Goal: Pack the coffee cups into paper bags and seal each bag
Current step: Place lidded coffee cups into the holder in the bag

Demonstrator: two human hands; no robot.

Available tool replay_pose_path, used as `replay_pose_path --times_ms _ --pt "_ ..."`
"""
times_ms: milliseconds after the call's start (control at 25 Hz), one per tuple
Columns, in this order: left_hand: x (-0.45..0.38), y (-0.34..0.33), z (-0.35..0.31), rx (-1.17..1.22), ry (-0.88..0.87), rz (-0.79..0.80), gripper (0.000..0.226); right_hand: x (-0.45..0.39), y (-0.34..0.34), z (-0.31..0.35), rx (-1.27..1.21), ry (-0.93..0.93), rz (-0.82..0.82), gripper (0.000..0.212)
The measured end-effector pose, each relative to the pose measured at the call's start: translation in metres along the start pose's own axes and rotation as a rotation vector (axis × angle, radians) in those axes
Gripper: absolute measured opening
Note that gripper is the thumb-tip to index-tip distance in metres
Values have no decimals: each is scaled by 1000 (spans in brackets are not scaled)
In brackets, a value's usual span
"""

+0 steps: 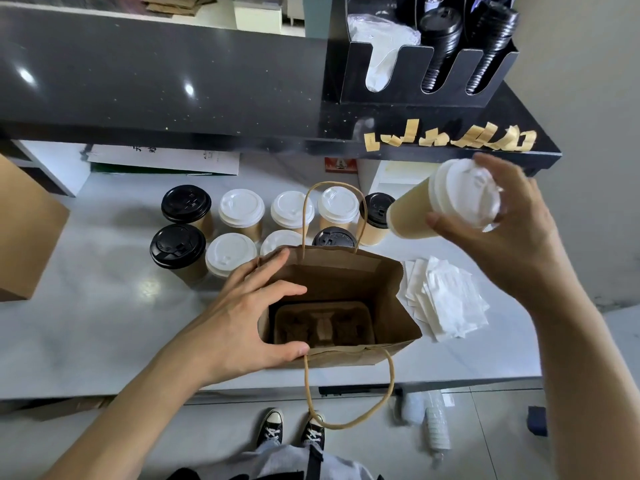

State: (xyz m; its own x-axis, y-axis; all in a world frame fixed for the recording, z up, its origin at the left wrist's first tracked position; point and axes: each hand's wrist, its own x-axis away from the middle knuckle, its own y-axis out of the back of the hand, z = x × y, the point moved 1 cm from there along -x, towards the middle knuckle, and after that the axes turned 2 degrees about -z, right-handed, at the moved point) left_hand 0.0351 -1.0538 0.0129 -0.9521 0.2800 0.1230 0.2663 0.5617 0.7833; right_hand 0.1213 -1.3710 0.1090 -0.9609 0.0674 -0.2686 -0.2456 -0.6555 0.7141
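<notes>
An open brown paper bag (388, 289) with twisted handles stands on the white counter, a cardboard cup carrier (323, 323) lying empty at its bottom. My left hand (252, 313) holds the bag's left rim, fingers spread over the edge. My right hand (512, 233) grips a tan coffee cup with a white lid (415, 211), tilted, up and to the right of the bag. Behind the bag stand several more cups, some with white lids (241, 207) and some with black lids (186, 203).
White napkins (446, 299) lie right of the bag. Strips of tan tape (478, 138) hang from the edge of the dark raised shelf, which carries a black lid holder (429, 64). A brown box (24, 233) stands at the left. The counter's front edge is just below the bag.
</notes>
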Motion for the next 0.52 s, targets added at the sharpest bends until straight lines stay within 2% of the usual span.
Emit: replay_pose_path --times_ms 120,240,520 --pt "0 1 -1 -3 -3 -7 78 4 18 19 -54 44 -60 83" --pt "0 1 -2 3 -5 -6 84 8 27 31 -109 97 -22 82" --pt "-1 -2 -2 10 -30 -62 118 24 12 51 -198 310 306 82"
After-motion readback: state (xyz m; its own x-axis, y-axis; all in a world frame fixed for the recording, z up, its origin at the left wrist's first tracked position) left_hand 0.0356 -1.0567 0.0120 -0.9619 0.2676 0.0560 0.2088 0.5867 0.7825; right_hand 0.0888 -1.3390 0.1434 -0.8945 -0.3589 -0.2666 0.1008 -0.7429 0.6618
